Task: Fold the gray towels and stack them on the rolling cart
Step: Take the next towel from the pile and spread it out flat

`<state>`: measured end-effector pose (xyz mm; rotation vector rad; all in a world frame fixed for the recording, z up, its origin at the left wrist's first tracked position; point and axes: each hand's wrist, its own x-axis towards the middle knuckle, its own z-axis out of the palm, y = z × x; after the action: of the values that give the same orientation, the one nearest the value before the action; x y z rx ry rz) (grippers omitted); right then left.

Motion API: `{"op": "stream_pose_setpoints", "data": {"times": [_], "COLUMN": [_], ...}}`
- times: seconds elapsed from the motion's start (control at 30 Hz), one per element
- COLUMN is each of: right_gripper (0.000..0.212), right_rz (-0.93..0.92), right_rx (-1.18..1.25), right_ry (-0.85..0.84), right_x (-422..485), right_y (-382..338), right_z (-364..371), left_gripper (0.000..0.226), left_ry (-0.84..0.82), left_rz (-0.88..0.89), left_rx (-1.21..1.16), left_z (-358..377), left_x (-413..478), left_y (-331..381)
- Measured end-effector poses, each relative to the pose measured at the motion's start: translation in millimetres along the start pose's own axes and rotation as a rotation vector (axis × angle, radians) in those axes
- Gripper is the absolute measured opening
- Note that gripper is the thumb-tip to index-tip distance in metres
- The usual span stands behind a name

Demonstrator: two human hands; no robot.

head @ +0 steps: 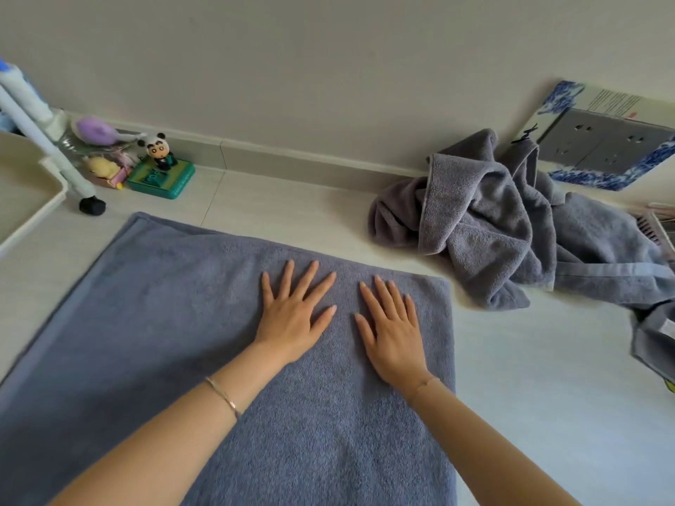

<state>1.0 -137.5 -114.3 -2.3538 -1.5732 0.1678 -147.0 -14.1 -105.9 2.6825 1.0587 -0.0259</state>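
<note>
A gray towel point(175, 323) lies spread flat on the pale tiled floor, its folded edge on the right side. My left hand point(292, 315) and my right hand point(392, 330) both press flat on it near its far edge, fingers straight and spread. A heap of crumpled gray towels point(504, 228) lies on the floor to the right, against the wall. The white rolling cart point(33, 199) stands at the left edge, with one tray corner, a leg and a black wheel point(92, 205) showing.
Small toys stand by the wall behind the cart: a panda figure on a green box point(160, 169), a purple item point(95, 130) and a yellow one point(104, 169). A wall socket plate with blue patterned border point(599, 140) sits at right. A pink comb-like object point(650, 228) lies far right.
</note>
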Motion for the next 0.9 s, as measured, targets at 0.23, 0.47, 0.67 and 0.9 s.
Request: {"op": "stream_pose_setpoints", "data": {"times": [0.23, 0.47, 0.67, 0.9], "right_gripper": [0.070, 0.059, 0.051, 0.055], "right_rz": [0.025, 0.160, 0.217, 0.415], "right_rx": [-0.045, 0.141, -0.006, 0.012], "right_ry": [-0.070, 0.026, 0.044, 0.016], "right_x": [56.9, -35.6, -107.3, -187.2], "right_y": [5.7, -51.6, -41.8, 7.6], "right_z": [-9.9, -1.2, 0.8, -21.3], "left_gripper": [0.060, 0.053, 0.055, 0.063], "left_ry": [-0.041, 0.123, 0.107, 0.028], "left_rz": [-0.164, 0.015, 0.007, 0.000], "left_rx": [0.041, 0.002, 0.065, 0.002], "left_z": [-13.2, 13.0, 19.4, 15.8], "left_x": [41.0, -67.9, -75.3, -87.6], "left_y": [-3.2, 21.2, 15.3, 14.9]}}
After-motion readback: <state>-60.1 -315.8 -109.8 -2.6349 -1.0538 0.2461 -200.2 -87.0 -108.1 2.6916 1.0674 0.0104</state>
